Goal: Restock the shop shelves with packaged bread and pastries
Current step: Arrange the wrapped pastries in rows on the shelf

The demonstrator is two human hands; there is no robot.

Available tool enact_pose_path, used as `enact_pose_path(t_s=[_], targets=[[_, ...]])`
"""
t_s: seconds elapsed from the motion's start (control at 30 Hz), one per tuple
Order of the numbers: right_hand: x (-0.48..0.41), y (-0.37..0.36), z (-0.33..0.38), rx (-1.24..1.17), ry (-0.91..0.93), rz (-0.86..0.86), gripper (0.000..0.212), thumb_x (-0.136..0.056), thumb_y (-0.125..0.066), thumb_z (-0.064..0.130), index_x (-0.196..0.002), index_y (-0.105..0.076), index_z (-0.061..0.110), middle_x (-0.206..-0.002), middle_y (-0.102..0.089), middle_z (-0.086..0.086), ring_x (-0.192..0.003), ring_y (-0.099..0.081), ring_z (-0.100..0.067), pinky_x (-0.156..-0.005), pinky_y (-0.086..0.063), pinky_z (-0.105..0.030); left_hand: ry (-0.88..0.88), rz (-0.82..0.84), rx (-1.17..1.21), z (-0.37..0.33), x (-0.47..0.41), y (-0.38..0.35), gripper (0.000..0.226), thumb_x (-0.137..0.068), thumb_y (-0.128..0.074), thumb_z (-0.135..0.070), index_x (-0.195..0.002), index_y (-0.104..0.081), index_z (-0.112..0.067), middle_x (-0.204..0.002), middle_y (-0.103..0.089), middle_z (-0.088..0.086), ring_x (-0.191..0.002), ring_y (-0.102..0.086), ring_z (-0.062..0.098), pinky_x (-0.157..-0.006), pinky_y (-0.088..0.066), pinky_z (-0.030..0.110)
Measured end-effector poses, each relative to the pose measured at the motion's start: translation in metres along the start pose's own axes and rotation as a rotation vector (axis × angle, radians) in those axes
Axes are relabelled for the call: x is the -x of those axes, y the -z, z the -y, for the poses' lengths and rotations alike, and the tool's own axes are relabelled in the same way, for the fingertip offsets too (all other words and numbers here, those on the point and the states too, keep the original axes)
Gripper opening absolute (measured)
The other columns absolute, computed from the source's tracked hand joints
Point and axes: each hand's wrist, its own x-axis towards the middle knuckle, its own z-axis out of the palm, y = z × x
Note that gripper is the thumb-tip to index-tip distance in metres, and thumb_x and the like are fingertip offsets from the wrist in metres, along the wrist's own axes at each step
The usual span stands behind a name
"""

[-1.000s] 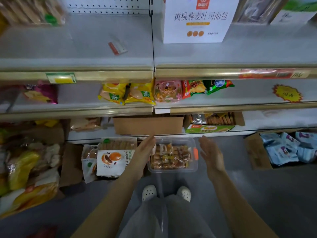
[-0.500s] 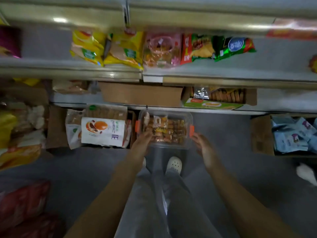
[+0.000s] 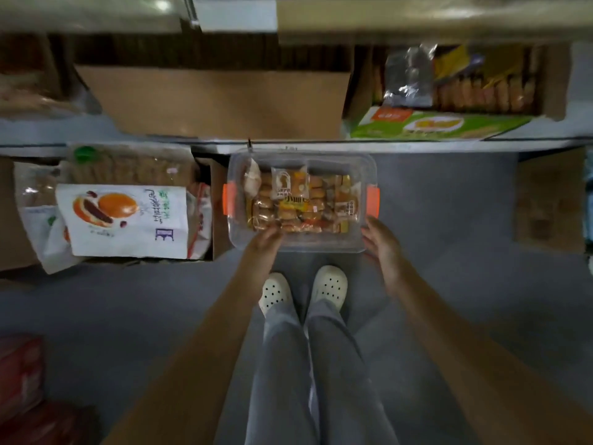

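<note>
A clear box (image 3: 298,246) of wrapped buns (image 3: 288,208) sits on the floor (image 3: 449,226) by the bottom shelf (image 3: 385,144).
The right hand (image 3: 382,242) holds its near corner; the left hand (image 3: 261,248) touches the edge, grip unclear. Lift it flat with both hands.

Fingertips of the left hand (image 3: 260,248) cannot be made out at the clear box (image 3: 321,247) rim. Red packs (image 3: 19,380) run off the left edge. Pastry wrappers (image 3: 290,187) carry print too blurred to read.

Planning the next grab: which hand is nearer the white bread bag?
Left. The left hand holds the near-left corner of the clear box, beside the white bread bag; the right hand holds the near-right corner, farther away.
</note>
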Motion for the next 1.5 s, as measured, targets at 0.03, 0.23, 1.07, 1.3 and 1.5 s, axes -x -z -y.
enact_pose_path(t_s=[0.03,0.23,1.07,1.3,1.5], targets=[[-0.019,-0.004,-0.007,0.007,0.024,-0.004,0.052,-0.1,-0.047,0.041,-0.146,-0.043,0.017,-0.148,-0.046,-0.004,-0.135,-0.044,-0.02,-0.106,-0.034,-0.035,0.009,-0.035,0.006,0.004,-0.021,-0.003,0.036,-0.103,-0.047,-0.027,-0.138,-0.05,-0.016,-0.125,-0.053,-0.007,-0.13,-0.046,0.02,-0.104,-0.041,0.036],[-0.135,-0.011,-0.045,0.583,0.301,-0.003,0.055,-0.101,-0.049,0.043,-0.149,-0.04,0.019,-0.152,-0.044,-0.004,-0.138,-0.042,-0.023,-0.106,-0.033,-0.029,0.037,-0.095,0.064,0.036,-0.128,-0.019,0.037,-0.099,-0.05,-0.04,-0.133,-0.053,-0.025,-0.132,-0.053,-0.001,-0.115,-0.049,0.018,-0.104,-0.038,0.038],[-0.261,-0.032,-0.096,1.414,0.64,-0.355,0.05,-0.086,-0.064,-0.001,-0.132,-0.047,0.003,-0.129,-0.048,-0.023,-0.113,-0.052,-0.039,-0.096,-0.048,-0.046,0.044,-0.385,0.08,0.073,-0.31,-0.05,0.047,-0.085,-0.071,-0.045,-0.124,-0.06,-0.021,-0.112,-0.065,-0.009,-0.101,-0.06,0.014,-0.077,-0.046,0.031],[-0.219,-0.036,-0.083,0.811,0.621,-0.279,0.056,-0.08,-0.072,-0.005,-0.128,-0.056,0.021,-0.143,-0.037,-0.015,-0.108,-0.047,-0.016,-0.081,-0.04,-0.007,0.065,-0.346,0.221,0.07,-0.259,-0.048,0.05,-0.086,-0.074,-0.033,-0.128,-0.055,-0.014,-0.124,-0.064,0.003,-0.104,-0.065,0.02,-0.072,-0.051,0.025],[-0.124,-0.04,-0.038,0.062,0.373,-0.243,0.071,-0.077,-0.078,-0.002,-0.13,-0.036,0.022,-0.103,-0.056,0.009,-0.087,-0.063,-0.001,-0.075,-0.058,-0.033,0.056,-0.24,0.442,0.039,-0.145,-0.021,0.03,-0.081,-0.079,-0.017,-0.101,-0.057,-0.017,-0.098,-0.066,-0.003,-0.087,-0.067,0.014,-0.086,-0.056,0.035]])
